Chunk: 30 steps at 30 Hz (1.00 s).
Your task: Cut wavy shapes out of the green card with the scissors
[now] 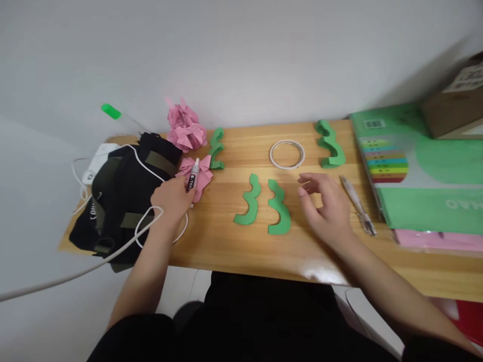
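Note:
My left hand (173,197) has its fingers closed on the lower part of a black-and-white glue tube (193,174), which points up over a pink folded-paper piece (205,176). My right hand (322,203) hovers over the table with its fingers curved and apart, holding nothing. Between the hands lie two wavy green paper pieces, one on the left (251,200) and one on the right (279,207). Behind them sits a roll of tape (270,155). Other folded green pieces stand near the wall, at the left (216,149) and right (331,144).
A black bag (124,196) with a white cable over it covers the table's left end. Pink paper flowers (186,125) stand by the wall. To the right are a pen (356,201), a green pad (445,201) and a cardboard box (456,108).

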### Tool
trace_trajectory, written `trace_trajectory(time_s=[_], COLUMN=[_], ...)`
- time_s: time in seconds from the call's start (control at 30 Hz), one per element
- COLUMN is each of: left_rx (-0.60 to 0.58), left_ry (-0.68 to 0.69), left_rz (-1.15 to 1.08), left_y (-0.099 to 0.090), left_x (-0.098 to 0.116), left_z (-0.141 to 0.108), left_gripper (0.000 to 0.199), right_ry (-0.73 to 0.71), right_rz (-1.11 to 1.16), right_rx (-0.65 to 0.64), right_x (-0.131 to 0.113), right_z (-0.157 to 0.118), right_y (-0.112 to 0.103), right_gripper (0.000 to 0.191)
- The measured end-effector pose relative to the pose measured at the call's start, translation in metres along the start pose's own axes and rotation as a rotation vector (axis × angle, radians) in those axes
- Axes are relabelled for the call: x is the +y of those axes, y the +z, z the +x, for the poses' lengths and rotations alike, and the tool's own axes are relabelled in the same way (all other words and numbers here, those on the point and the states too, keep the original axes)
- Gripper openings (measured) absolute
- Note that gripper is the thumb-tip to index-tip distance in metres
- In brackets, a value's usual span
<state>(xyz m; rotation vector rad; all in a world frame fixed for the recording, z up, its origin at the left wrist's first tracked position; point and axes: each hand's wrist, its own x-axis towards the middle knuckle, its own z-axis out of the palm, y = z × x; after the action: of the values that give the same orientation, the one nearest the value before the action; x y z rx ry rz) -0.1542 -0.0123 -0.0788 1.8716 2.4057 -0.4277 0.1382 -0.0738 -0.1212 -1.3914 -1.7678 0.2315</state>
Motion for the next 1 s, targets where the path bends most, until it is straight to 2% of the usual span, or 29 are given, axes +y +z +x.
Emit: trace_trajectory(time_s=[0.23, 0.37, 0.63, 0.8, 1.0], left_rx=[-0.046, -0.037, 0.015, 0.082, 0.127], left_ry=[0.042, -0.003, -0.007, -0.038, -0.001], left_rz=[-0.065, -0.159, -0.234, -0.208, -0.188], left_y=[-0.012, -0.017, -0.02, -0.014, 0.003], left_x=[-0.013, -0.02, -0.021, -0.016, -0.01], left_z=[0.009, 0.013, 0.014, 0.011, 0.008], left_gripper=[0.043, 0.038, 0.037, 0.041, 0.044], right_ry=[-0.056, -0.07, -0.089, -0.099, -0.105], right_rz=[0.011, 0.02, 0.029, 0.049, 0.053], right_rx=[0.037, 0.042, 0.063, 0.039, 0.037], right_x=[-0.004, -0.004, -0.005, -0.006, -0.005], right_z=[0.0, -0.001, 0.001, 0.0, -0.001], right_y=[-0.003, -0.005, -0.006, -0.006, -0.004], right_gripper=[0.014, 0.011, 0.008, 0.01, 0.01])
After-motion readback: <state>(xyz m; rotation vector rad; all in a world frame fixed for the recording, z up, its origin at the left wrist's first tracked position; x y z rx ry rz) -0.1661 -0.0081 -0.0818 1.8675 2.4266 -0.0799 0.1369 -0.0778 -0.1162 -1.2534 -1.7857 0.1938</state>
